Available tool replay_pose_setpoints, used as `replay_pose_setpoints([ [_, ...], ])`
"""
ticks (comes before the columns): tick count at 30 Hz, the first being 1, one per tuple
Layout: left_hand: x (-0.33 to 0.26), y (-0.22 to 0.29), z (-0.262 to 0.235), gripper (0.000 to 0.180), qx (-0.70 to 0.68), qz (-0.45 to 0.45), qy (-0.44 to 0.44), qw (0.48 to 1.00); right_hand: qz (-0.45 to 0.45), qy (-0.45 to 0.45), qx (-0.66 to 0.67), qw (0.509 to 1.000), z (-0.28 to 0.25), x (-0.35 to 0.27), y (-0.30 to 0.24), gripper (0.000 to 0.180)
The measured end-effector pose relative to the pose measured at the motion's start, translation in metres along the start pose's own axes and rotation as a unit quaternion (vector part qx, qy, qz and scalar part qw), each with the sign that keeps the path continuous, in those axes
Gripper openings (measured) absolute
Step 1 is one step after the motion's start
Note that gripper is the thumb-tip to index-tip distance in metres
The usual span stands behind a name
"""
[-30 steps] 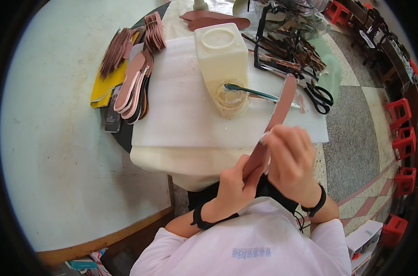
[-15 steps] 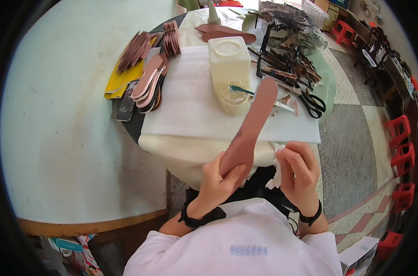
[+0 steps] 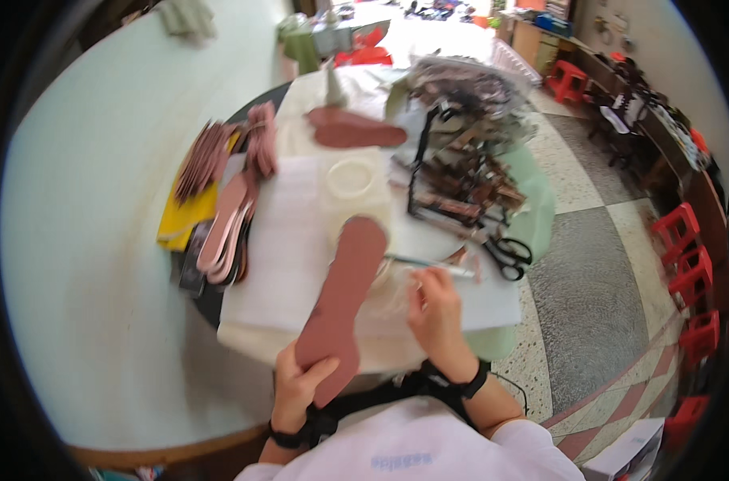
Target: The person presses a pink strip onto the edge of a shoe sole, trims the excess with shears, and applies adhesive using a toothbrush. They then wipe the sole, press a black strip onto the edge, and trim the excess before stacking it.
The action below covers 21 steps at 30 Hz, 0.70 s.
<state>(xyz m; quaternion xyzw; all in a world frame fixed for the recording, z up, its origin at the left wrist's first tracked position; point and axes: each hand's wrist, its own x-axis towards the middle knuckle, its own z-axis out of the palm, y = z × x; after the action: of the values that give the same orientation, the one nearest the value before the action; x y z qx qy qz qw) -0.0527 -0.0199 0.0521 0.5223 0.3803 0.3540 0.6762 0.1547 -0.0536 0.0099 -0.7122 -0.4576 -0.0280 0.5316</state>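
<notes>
I watch the left hand (image 3: 294, 386) grip 1 insole (image 3: 344, 276), long axis slanting away rightward; right hand (image 3: 436, 311) curls apart, its grip unclear.

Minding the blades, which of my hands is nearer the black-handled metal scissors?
Right. Your right hand is left of the scissors and nearer you; your left hand is farther left.

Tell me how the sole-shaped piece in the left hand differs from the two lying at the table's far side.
The held piece is gripped in the left hand; the far pieces lie untouched. The held piece runs near to far in the picture, the far pieces side to side. The held piece is alone; the far pieces overlap. Both are reddish brown and sole-shaped.
</notes>
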Motion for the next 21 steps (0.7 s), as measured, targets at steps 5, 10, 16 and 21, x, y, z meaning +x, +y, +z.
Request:
replay_pose_setpoints([
  [5,0.014,0.014,-0.007,0.024,-0.095,-0.004,0.019,0.995,-0.045,-0.085,-0.009,0.995,-0.015,-0.004,-0.01,0.026],
  [10,0.036,0.017,-0.01,0.025,-0.134,-0.019,-0.077,0.988,-0.066,-0.155,-0.079,0.983,-0.014,-0.001,0.009,0.033],
  [16,0.053,0.02,0.003,0.025,-0.071,-0.029,-0.114,0.991,-0.091,-0.17,-0.062,0.979,-0.043,0.019,-0.007,0.034],
  [21,0.068,0.032,0.017,0.027,0.118,-0.062,-0.225,0.965,-0.069,-0.196,-0.038,0.977,-0.1,0.039,0.004,0.022],
])
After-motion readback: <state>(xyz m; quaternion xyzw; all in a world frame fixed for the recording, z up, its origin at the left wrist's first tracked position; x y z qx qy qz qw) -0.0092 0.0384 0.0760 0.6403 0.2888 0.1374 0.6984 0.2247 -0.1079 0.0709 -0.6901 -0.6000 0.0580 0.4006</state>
